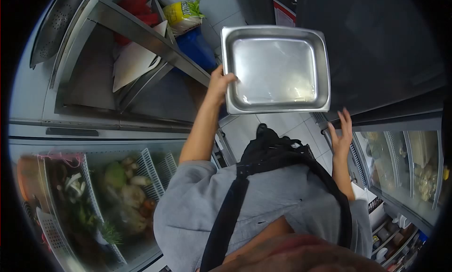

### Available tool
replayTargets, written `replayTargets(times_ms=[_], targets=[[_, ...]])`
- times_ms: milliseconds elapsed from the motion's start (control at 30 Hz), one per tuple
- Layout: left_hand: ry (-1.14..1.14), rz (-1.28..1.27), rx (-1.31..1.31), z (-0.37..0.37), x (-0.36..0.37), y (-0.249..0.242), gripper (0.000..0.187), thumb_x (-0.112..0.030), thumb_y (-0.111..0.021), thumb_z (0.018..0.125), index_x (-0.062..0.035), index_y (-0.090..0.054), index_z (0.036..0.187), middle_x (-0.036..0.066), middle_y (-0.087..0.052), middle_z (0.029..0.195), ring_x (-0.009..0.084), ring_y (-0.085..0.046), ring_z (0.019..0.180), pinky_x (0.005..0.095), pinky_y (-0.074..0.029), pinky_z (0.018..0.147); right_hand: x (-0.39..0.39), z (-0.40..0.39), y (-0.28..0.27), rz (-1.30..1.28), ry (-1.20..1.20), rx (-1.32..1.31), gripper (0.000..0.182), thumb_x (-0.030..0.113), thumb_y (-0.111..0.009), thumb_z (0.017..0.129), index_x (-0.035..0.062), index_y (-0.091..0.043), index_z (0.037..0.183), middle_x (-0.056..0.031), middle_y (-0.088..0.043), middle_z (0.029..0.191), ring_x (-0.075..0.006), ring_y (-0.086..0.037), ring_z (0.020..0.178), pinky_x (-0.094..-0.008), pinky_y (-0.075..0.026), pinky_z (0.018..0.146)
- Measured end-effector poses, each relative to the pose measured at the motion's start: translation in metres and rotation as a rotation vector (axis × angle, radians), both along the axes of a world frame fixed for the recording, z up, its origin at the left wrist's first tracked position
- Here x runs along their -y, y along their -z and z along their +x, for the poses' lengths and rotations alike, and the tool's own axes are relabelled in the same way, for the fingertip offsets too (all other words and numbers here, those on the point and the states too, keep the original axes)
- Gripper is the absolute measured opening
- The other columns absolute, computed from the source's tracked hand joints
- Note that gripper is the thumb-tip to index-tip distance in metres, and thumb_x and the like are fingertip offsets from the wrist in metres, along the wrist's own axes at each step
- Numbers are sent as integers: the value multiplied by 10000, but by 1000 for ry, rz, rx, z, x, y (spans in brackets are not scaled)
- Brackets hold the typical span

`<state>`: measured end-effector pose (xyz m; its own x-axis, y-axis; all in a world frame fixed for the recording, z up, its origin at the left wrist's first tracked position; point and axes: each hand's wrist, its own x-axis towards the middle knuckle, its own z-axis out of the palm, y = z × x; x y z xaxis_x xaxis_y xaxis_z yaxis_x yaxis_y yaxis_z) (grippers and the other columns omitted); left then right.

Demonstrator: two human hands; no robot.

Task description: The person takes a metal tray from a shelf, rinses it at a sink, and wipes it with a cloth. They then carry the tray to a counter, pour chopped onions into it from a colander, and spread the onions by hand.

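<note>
A rectangular stainless steel pan (275, 69) with a wide rim is held out in front of my body, its inside facing up and bare apart from shine. My left hand (219, 85) grips its left side, with the thumb over the rim and the other fingers hidden beneath. Off the pan's lower right corner, my right hand (341, 134) is raised with fingers spread and nothing in it. That hand is near the edge of a glass-fronted fridge (400, 166) on the right.
At the lower left, a glass-fronted fridge (117, 187) shows vegetables between white wire racks. A white cutting board (136, 64) leans in a steel frame at the upper left. Beyond it are a yellow bag (182, 16) and a blue container (197, 47). Dark doors (372, 50) stand at right.
</note>
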<state>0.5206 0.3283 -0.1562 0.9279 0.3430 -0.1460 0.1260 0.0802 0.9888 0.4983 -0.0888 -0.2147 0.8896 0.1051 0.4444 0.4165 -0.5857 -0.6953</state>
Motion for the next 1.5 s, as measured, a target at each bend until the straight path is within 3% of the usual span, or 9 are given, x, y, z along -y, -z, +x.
replayTargets(times_ms=[133,233,267,333,367,500,800,1233,1500], targets=[[82,-82,-21,19,18,51,496,-30,-613,667,71,-570,1151,135,-638,902,211,-626,788,310,-513,699,118,-83,176,-200,332,-663,389,258,-694,873,-30,-658,1133,-228,-697,1006,-356,-680,959,-405,-521,852],[250,-121,-102,41,41,78,568,-36,-612,661,51,-548,1219,137,-637,990,218,-624,896,314,-510,772,226,-251,330,-789,472,-1038,410,338,-716,774,2,-715,1008,-259,-682,1024,-409,-652,1007,-464,-508,912],[299,-137,-89,48,53,83,586,-34,-610,661,46,-543,1237,142,-636,1024,229,-622,917,323,-509,791,162,-232,200,-582,805,-1191,312,215,-701,771,-8,-707,989,-277,-668,1055,-408,-632,1058,-479,-501,892],[432,-131,-109,81,79,86,613,-30,-605,659,47,-532,1263,156,-633,1069,250,-621,950,340,-506,830,217,-313,322,-347,794,-1236,308,307,-745,778,3,-700,803,-216,-700,826,-379,-685,827,-477,-525,746],[503,-113,-163,90,93,86,623,-28,-602,657,55,-526,1270,164,-633,1080,261,-621,961,348,-504,849,186,-323,297,-552,779,-928,336,323,-713,812,8,-672,703,-208,-688,782,-385,-671,754,-482,-513,688],[798,9,-251,104,174,73,599,-21,-585,674,75,-520,1262,184,-625,1085,284,-622,970,369,-505,859,85,-316,201,-70,982,-1151,323,281,-700,813,-11,-707,952,-222,-695,932,-378,-669,885,-450,-525,802],[1411,49,-119,8,398,63,595,-16,-576,719,83,-485,1299,180,-587,1088,291,-622,925,375,-510,809,-23,-408,199,342,1275,-1144,311,292,-681,818,71,-717,1032,-201,-701,955,-367,-663,939,-454,-528,855],[2425,-195,373,-419,664,8,514,-18,-598,768,60,-519,1270,140,-624,1072,219,-601,958,324,-484,856,-159,-606,219,861,2079,-1239,230,238,-648,813,53,-710,936,-184,-692,1016,-350,-650,997,-450,-511,893],[2883,-951,512,-673,590,-53,699,105,-517,743,2,-430,1430,172,-632,1217,221,-614,1102,305,-475,935,-225,-509,199,1329,2515,-1090,232,249,-650,815,66,-724,937,-180,-699,976,-358,-658,959,-455,-517,876]])
